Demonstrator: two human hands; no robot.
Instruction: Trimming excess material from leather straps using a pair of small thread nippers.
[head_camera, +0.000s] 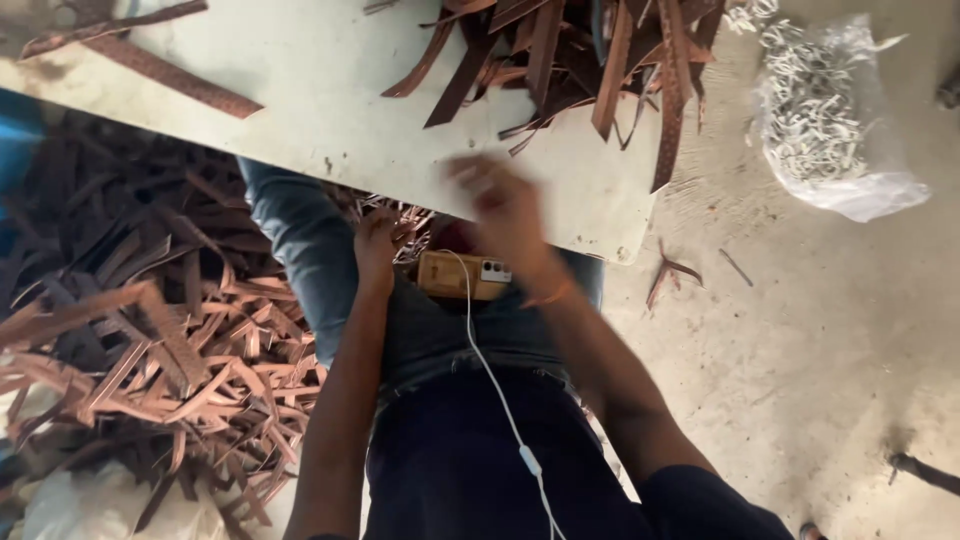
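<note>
My right hand hovers blurred over the near edge of a pale board; its fingers look curled, and I cannot tell if anything is in them. My left hand rests below the board's edge on my lap, beside a gold phone lying on my jeans. A white cable runs from the phone down my front. Brown leather strips are heaped on the board's far side, beyond the right hand.
A big heap of brown strips covers the floor at left. A clear plastic bag of small white pieces lies on the concrete at upper right. A few stray strips lie near the board's corner.
</note>
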